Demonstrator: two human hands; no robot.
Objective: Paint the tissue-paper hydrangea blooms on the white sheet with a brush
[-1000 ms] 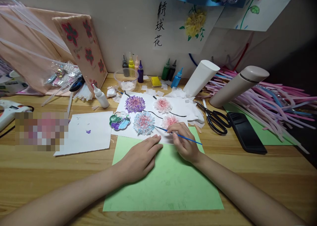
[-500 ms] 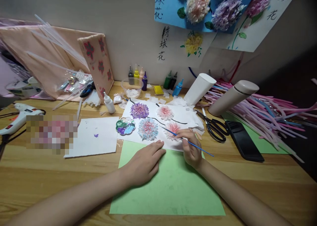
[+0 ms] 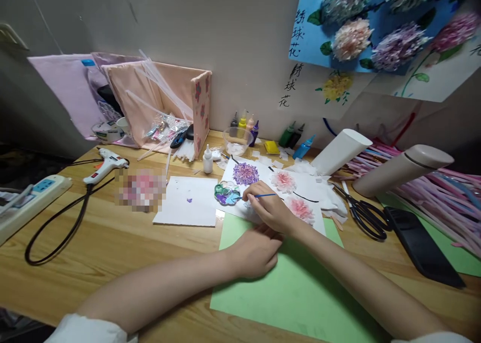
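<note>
Pinched in my right hand (image 3: 267, 208) is a thin blue paintbrush (image 3: 265, 195), its tip over the light-blue paint in a flower-shaped palette (image 3: 225, 187). My left hand (image 3: 255, 251) lies flat on the green sheet (image 3: 296, 298), partly behind the right wrist; its fingertips are partly hidden. Beyond is white paper (image 3: 264, 170) bearing a purple ruffled flower (image 3: 246, 173), two pink ones, (image 3: 283, 181) the upper and a lower pink flower (image 3: 299, 210), and dark painted lines. My right hand covers most of the blue flower.
Left of the palette lies a white sheet (image 3: 188, 202) with purple specks. A glue gun (image 3: 107, 165) and power strip (image 3: 33, 205) are further left. Scissors (image 3: 366, 217), a phone (image 3: 423, 245) and a tumbler (image 3: 404, 170) sit right. Paint bottles (image 3: 243, 122) stand by the wall.
My right hand has carried the paintbrush left from the lower pink flower to the palette, crossing above my left hand. The camera view has turned left, revealing the power strip.
</note>
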